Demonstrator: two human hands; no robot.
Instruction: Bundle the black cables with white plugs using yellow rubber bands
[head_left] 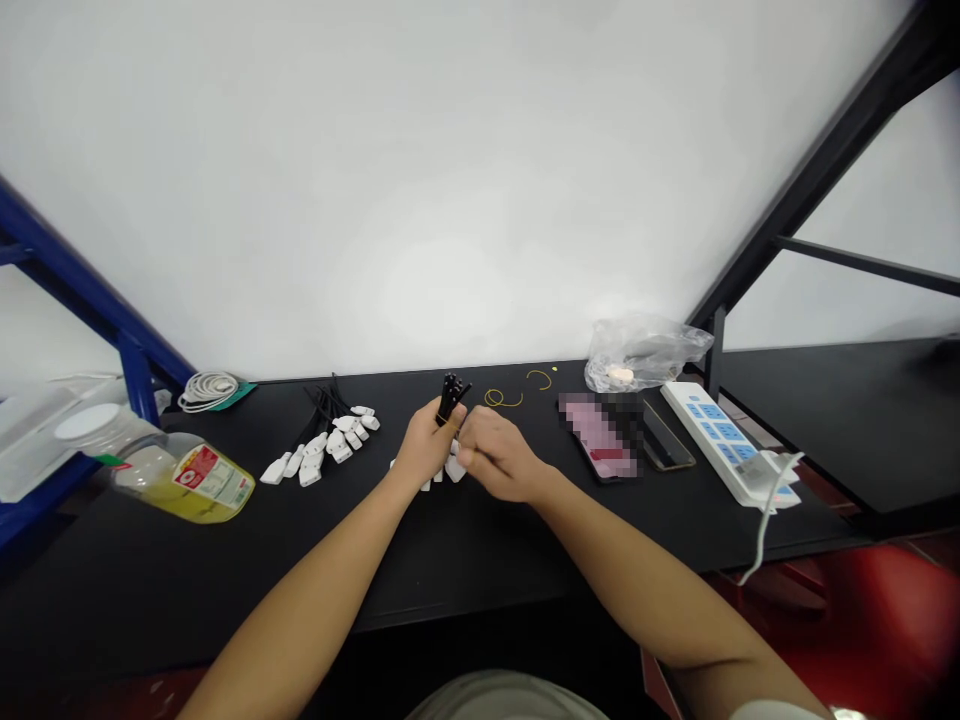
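Observation:
My left hand (424, 445) is closed around a bundle of black cables (452, 397), whose dark ends stick up above the thumb. White connectors (454, 465) on these cables show below the hands. A thin yellow band seems to cross the bundle at my left thumb. Right beside it, my right hand (499, 455) is closed in a pinch and appears to grip that band, though the fingers mostly hide it. To the left lie more black cables (322, 405) with white connectors (311, 465) in loose groups.
Thin yellow bands (504, 400) lie behind my hands. On the right are a phone (600, 435), a dark phone-shaped item (667, 440), a plastic bag (645, 350) and a white power strip (724, 440). A jar (180, 475) and a coiled white cable (210, 390) stand left.

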